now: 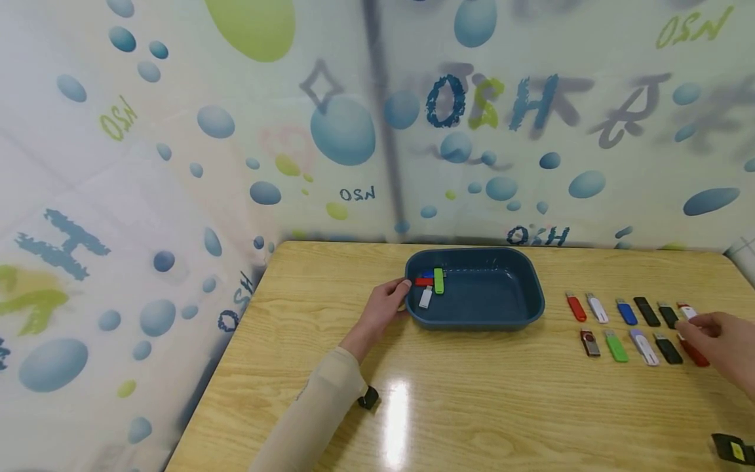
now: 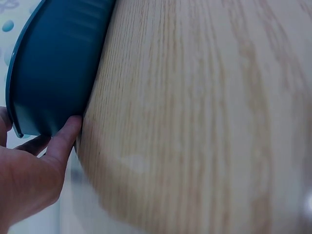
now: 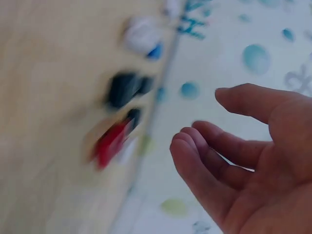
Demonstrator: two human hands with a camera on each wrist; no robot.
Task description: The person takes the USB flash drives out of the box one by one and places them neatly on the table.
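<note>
A dark blue tray (image 1: 531, 295) stands mid-table. Green (image 1: 439, 280), red (image 1: 422, 282) and white (image 1: 426, 297) USB sticks lie at its left end. My left hand (image 1: 394, 298) holds the tray's left rim, thumb on top. In the left wrist view a finger (image 2: 63, 141) presses the tray's outer wall (image 2: 53, 68). Two rows of USB sticks (image 1: 626, 312) lie to the right of the tray. My right hand (image 1: 704, 328) hovers over the rows' right end, fingers relaxed, holding nothing. The right wrist view, blurred, has the hand (image 3: 200, 119) beside a red stick (image 3: 109, 141).
The wooden table (image 1: 472, 406) meets bubble-patterned sheets at the back and left. A small black object with a yellow label (image 1: 731, 449) lies at the front right. A black piece (image 1: 368, 396) sits by my left sleeve.
</note>
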